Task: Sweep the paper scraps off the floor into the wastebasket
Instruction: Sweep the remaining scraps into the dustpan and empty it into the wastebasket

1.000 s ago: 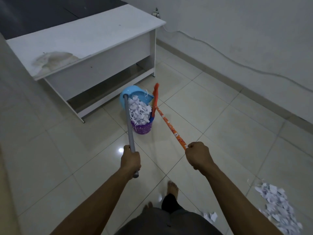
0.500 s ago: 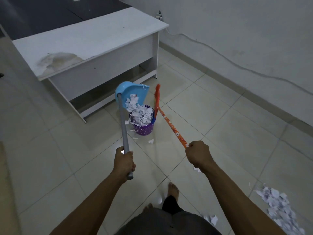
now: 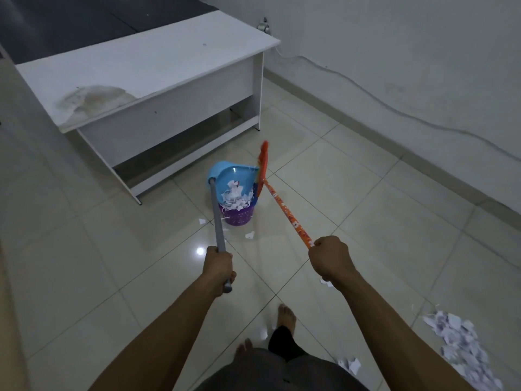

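Note:
My left hand point(image 3: 219, 267) grips the grey handle point(image 3: 217, 218) of a blue dustpan point(image 3: 234, 176), which is tipped up over a purple wastebasket point(image 3: 238, 217). White paper scraps point(image 3: 235, 197) heap in the pan's mouth and over the basket's rim. My right hand point(image 3: 329, 258) grips the orange patterned broom handle point(image 3: 284, 213); the orange broom head point(image 3: 264, 159) stands against the dustpan's right edge. A few scraps point(image 3: 249, 235) lie on the floor beside the basket. A larger pile of scraps point(image 3: 459, 348) lies at the lower right.
A white desk point(image 3: 146, 71) stands just behind the basket, with an open gap beneath it. A wall with a cable point(image 3: 394, 108) runs along the right. My bare feet point(image 3: 286, 316) stand on glossy tiles, with small scraps point(image 3: 349, 364) near them.
The dustpan tilted up over the basket and most of its scraps slid in; a few fell onto the floor beside it. Both hands kept their grips.

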